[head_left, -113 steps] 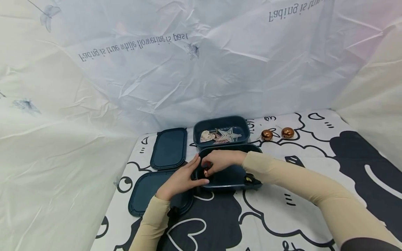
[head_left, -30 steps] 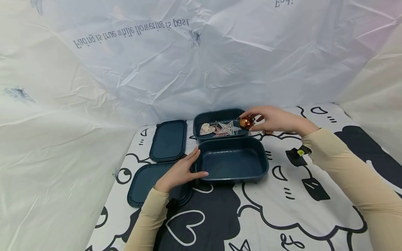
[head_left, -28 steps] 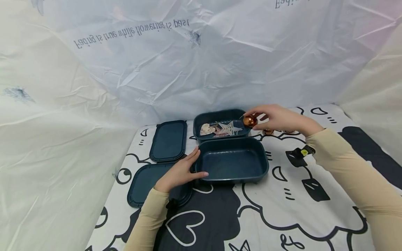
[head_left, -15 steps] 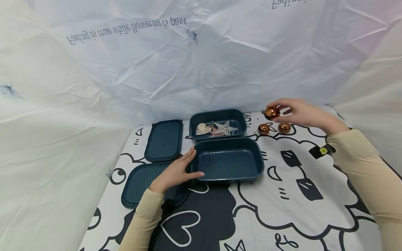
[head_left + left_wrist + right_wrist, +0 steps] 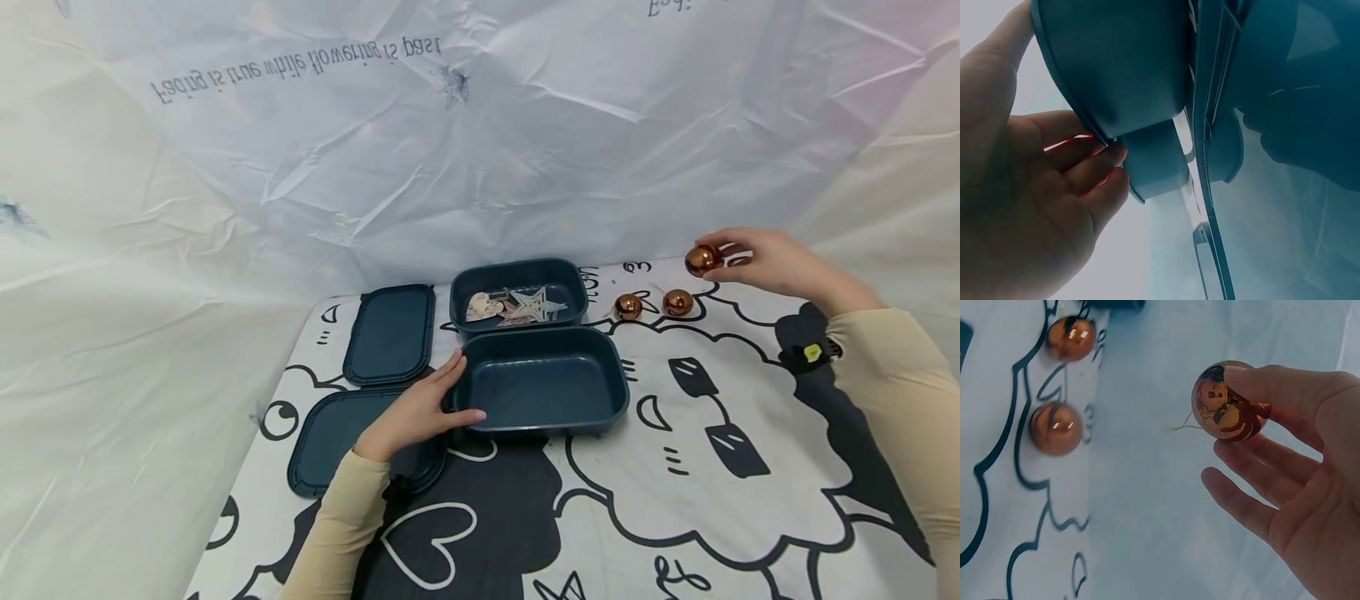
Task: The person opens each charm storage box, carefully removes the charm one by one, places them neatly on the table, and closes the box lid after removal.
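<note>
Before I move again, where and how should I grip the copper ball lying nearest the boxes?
Probably from above, pinching the copper ball at its widest, near and far sides: it is round and shiny with its top exposed, while the other resting ball and the far box flank it to right and left.

Walled in at back and sides by creased white sheeting (image 5: pixel 525 179). Printed with flipped grey lettering (image 5: pixel 298 67) and flower motifs (image 5: pixel 453 86); tinted pinkish upper right, creamier at sides. Got the table (image 5: pixel 795 500) covered in white cloth (image 5: pixel 675 512), cartoon-printed with dark patches (image 5: pixel 517 525). Lit softly.
</note>
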Motion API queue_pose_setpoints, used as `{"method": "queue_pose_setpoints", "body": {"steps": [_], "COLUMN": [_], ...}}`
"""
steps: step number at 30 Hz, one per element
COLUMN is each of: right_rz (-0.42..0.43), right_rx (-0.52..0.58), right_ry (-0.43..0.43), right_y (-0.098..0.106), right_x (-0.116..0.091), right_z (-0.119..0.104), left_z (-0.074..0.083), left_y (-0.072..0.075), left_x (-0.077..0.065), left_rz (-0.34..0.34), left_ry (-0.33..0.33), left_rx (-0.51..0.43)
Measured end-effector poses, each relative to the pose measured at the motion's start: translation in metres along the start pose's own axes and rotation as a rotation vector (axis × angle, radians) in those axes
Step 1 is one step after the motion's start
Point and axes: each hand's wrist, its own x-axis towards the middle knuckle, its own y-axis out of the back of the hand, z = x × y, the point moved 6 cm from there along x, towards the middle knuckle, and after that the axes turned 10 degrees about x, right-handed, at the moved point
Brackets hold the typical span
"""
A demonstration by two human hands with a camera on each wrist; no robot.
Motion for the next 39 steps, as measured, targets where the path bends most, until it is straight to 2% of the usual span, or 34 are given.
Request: {"method": "queue_pose_setpoints", "body": {"steps": [10,14,20,29,39], "right_rz": [-0.018,-0.004,0.030,-0.022,-0.064], "right_rx": [0.003,0.012,-0.028,-0.058,-0.066], "right_ry": [-0.114,-0.126,-0.110,-0.126,-0.201], "right_y": [-0.007,-0.011,-0.016,-0.025,-0.026], "right_x": [0.004,0.005,0.008,0.010,0.002], "right_z": [0.051,0.067,0.079,0.097,0.120], "left_z": [0.000,0.000,-0.001,0.000,-0.001], "left_y": [0.001,0.001,0.000,-0.001,-0.001], "left_x": [0.000,0.001,0.002,0.000,-0.001], "left_rz": [-0.004,-0.005,-0.005,-0.005,-0.002], "left_ry": [0.000,-0.001,0.007,0.014,0.008], "left_rx": [-0.002,0.001,0.002,-0.008,-0.007]}}
